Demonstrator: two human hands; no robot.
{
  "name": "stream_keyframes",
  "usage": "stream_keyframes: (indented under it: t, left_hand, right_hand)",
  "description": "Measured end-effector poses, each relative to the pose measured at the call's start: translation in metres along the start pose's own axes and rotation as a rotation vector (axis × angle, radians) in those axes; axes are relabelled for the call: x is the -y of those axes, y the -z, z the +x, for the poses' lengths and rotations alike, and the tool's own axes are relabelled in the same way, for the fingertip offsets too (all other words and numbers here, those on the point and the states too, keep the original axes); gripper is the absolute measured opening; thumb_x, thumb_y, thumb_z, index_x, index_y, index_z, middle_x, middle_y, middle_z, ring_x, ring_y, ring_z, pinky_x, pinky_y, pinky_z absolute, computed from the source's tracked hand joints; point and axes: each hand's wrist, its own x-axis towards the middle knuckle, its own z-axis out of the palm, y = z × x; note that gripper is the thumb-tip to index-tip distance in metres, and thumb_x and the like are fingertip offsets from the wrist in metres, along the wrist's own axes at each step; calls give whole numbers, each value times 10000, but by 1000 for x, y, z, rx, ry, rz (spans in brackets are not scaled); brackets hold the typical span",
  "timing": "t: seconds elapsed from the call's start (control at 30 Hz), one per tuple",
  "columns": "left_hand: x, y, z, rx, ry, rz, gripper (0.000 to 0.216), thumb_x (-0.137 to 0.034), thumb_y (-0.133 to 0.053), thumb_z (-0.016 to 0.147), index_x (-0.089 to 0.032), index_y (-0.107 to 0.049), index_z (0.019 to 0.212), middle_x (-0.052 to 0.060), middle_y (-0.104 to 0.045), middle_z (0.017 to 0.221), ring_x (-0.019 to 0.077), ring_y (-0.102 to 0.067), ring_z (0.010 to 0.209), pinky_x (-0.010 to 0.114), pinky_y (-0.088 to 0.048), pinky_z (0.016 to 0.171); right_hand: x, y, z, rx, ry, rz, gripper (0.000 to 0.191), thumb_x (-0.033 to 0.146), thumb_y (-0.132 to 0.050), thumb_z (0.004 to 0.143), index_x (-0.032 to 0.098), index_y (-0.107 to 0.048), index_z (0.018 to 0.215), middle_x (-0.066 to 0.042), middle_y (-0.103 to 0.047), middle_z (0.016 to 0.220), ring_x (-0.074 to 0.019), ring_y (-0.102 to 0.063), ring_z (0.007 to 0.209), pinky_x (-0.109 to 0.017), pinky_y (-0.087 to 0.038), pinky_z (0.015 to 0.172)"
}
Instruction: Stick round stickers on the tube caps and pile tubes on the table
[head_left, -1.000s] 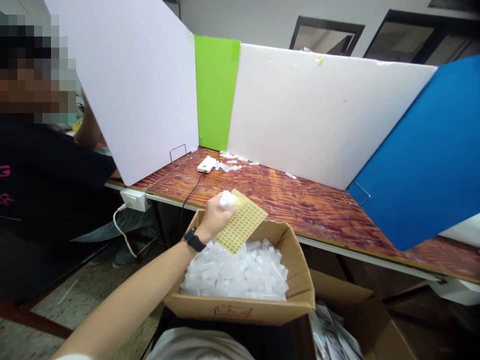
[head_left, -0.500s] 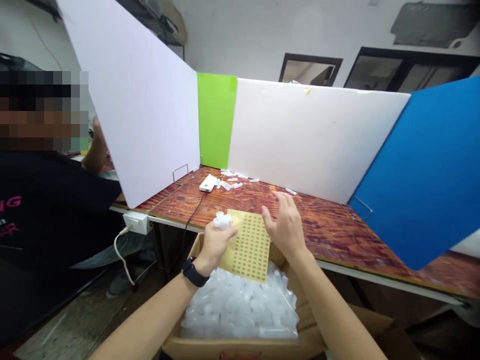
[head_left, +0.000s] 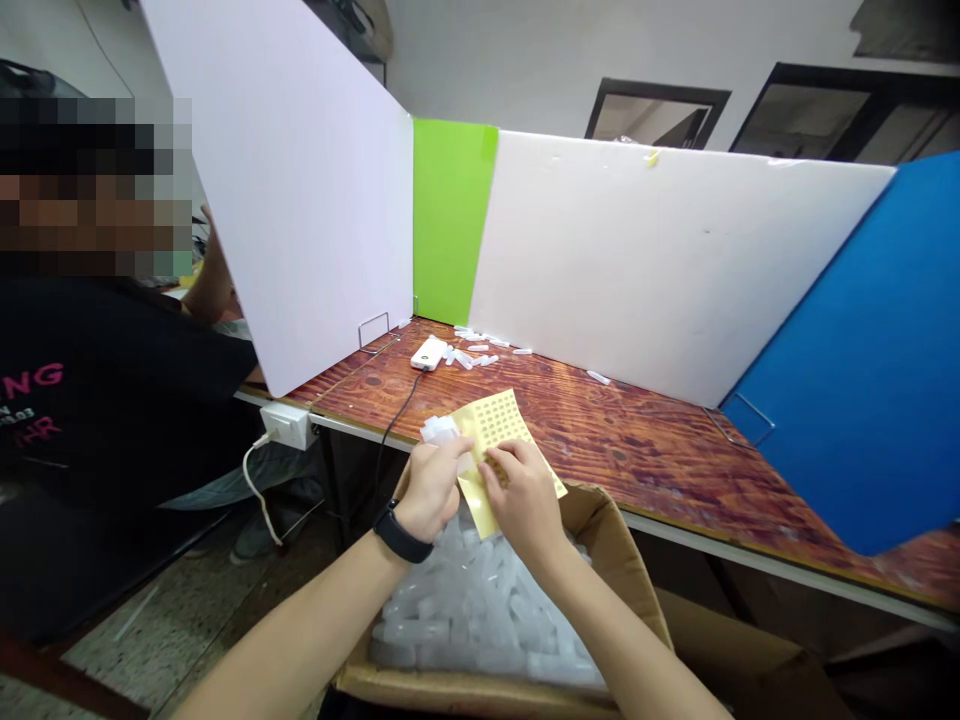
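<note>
- Over the box [head_left: 626, 555], we have one sheet [head_left: 501, 418] between left grip [head_left: 429, 490] and right grip [head_left: 526, 500], jutting past both.
- Our left grip is closed on tubes [head_left: 439, 430] and the sheet's edge; we cannot count the tubes.
- Our right grip is half-curled, fingertips on the sheet; whether they pinch it, we cannot tell.

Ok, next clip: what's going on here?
A person is working with both hands above a cardboard box. The left hand holds a few small white pieces together with a yellow sheet printed with rows of dark marks, and the right hand has its fingers on that sheet. Many translucent pieces fill the box below. More loose pieces lie on the wooden table, by a small white device.
</note>
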Motion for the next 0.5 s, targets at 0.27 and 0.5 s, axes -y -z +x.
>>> stream_keyframes:
  t: [0.27, 0.5]
  left_hand:
    - [2, -1, -3, -9, 36, -4, 194, -52, -613, 487, -85, -587, 676, 30, -627, 634, 161, -608, 578, 252, -477, 529]
    - [2, 1, -1, -17, 37, -5, 197, -46, -607, 498, -92, -573, 686, 15, -610, 623, 137, -588, 567, 235, -460, 523]
  right_hand:
    - [-2, -10, -2, -14, -84, 108, 112, 148, -490, 781, 180, -596, 768, -57, -555, 792, -179, -515, 732, -303, -427, 677]
    - [1, -11, -3, -53, -103, 121, 94, 123, -492, 773, 177, -566, 748, -47, -544, 776, -175, -510, 721, -296, -422, 666]
